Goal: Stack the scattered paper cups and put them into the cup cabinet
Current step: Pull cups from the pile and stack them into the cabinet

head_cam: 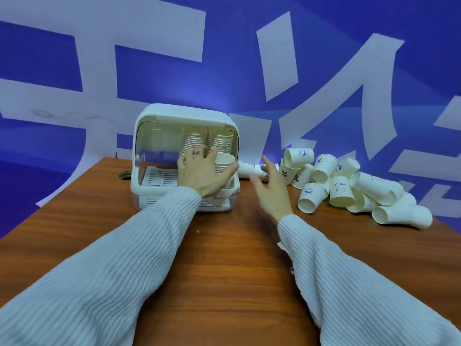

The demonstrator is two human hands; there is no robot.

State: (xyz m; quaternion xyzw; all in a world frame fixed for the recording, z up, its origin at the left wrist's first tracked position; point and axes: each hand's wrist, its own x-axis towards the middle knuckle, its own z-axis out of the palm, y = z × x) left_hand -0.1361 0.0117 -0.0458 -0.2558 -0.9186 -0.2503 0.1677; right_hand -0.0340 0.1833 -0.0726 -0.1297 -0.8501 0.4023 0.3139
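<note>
Stack of paper cups (224,162) sits at the mouth of the open cup cabinet (185,116), left hand (202,171) wrapped round it, two taller stacks (208,143) standing behind. Right hand (270,186) hovers just beside, fingers spread, holding nothing. Loose cups (349,186) lie heaped to the right on the wooden counter (224,258).

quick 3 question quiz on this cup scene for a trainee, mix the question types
1. True or false: the cup cabinet is open at the front.
2. Which hand grips a stack of cups at the cabinet? A) left B) right
3. Fill in: the loose cups lie in a heap on the ____ side of the table.

Key: 1 true. 2 A, the left hand; the right hand is spread and holds nothing. 3 right.
</note>
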